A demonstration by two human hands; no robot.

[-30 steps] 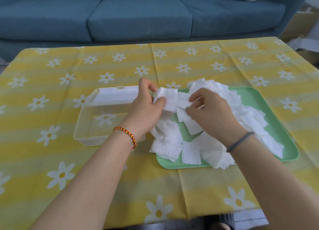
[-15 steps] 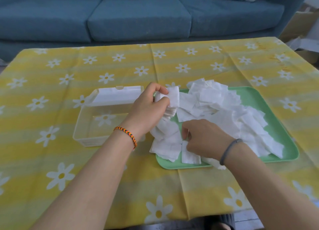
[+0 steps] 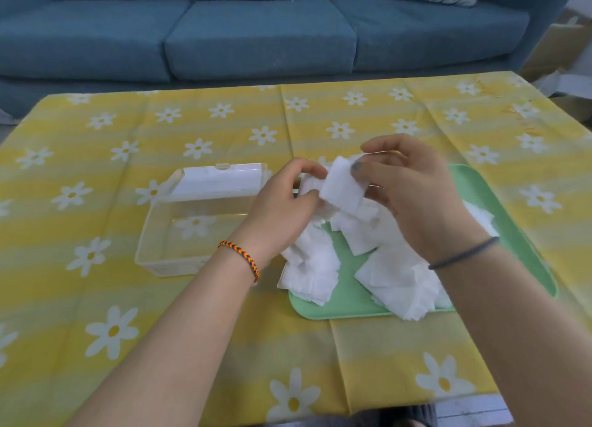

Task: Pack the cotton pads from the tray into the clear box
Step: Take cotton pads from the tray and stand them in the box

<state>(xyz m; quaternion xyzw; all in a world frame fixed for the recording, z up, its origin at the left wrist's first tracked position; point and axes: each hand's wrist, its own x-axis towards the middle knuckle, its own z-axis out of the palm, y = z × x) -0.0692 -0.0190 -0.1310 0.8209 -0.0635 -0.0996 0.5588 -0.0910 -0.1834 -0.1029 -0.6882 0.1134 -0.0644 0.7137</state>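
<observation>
Half a second ago the right hand (image 3: pixel 413 199) was down in the loose white square cotton pads (image 3: pixel 323 263) on the flat green plastic tray (image 3: pixel 499 215); now it pinches a small stack (image 3: pixel 344 186) against the left hand's (image 3: pixel 282 208) grip. The clear rectangular plastic box (image 3: pixel 153 244), just left of the tray on the desk, holds no pads yet.

Clear box (image 3: pixel 192 231) open-topped, interior unobstructed
</observation>
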